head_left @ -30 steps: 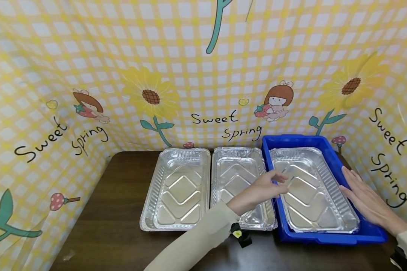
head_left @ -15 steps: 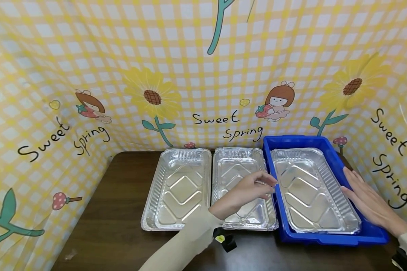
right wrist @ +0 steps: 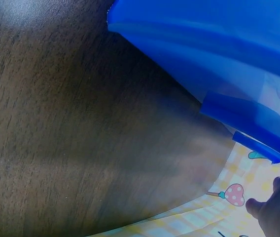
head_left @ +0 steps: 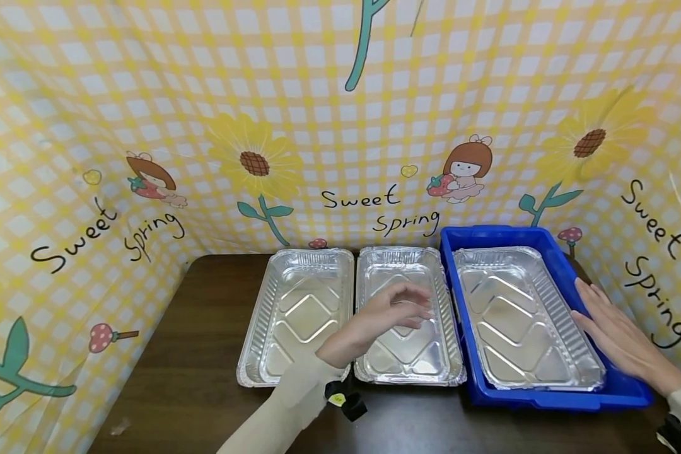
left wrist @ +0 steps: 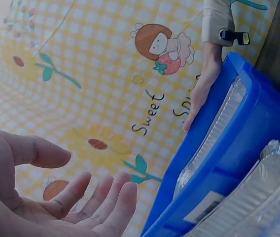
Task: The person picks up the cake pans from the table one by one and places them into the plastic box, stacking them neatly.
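Note:
Two foil trays stand side by side on the table: a left foil tray (head_left: 308, 315) and a middle foil tray (head_left: 386, 366). A third foil tray (head_left: 505, 315) lies inside a blue plastic bin (head_left: 550, 398) at the right. Over the middle tray hovers my left hand (head_left: 383, 315), its fingers loosely bent and nothing between them. In the left wrist view the same left hand (left wrist: 66, 192) shows thumb and fingers apart. My right hand (head_left: 618, 334) has its fingers straight along the bin's right rim; whether it touches the rim I cannot tell.
The brown wooden table (head_left: 164, 353) extends left of the trays and in front of them. A yellow checked cloth (head_left: 340, 126) with printed flowers hangs behind and at both sides, close to the bin's right side.
From the left edge of the bin, my left hand has moved left over the middle tray. The right hand, the bin and the foil trays have stayed in place.

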A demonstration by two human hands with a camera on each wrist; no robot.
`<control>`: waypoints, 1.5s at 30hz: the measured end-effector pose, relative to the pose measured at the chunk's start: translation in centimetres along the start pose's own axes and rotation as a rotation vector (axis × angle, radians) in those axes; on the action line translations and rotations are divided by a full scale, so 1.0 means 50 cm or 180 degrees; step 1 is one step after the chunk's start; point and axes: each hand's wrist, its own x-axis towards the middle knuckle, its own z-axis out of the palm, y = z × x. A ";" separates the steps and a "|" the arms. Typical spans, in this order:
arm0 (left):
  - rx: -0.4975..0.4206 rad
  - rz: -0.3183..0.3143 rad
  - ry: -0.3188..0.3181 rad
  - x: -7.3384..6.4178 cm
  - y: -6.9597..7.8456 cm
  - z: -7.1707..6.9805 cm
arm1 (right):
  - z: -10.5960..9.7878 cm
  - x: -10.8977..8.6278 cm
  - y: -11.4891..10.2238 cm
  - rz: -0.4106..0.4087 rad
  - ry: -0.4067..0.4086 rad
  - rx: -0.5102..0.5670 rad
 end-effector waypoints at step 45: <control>0.0422 -0.0056 0.1098 -0.228 -0.030 -0.305 | 0.004 0.005 -0.001 0.0157 -0.0102 -0.0099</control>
